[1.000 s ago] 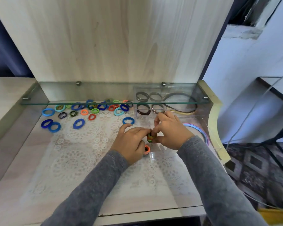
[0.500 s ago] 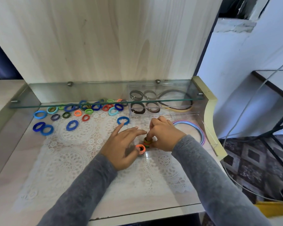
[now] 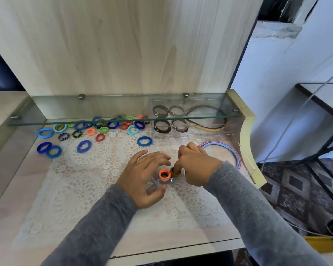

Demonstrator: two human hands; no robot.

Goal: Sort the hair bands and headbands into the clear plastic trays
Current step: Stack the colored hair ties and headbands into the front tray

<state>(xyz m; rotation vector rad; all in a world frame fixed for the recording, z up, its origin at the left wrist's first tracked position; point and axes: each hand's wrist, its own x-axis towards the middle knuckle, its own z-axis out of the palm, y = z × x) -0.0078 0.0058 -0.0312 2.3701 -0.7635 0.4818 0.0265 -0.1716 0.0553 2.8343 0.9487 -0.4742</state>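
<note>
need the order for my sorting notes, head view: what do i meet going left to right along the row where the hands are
pair of dark blue hair bands → single blue hair band → left hand → orange hair band → brown hair band → right hand → pastel headbands

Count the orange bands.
2 for sure: one orange band in the small tray up front, another loose by the glass shelf. A possible third shows through the shelf, half hidden.
</note>
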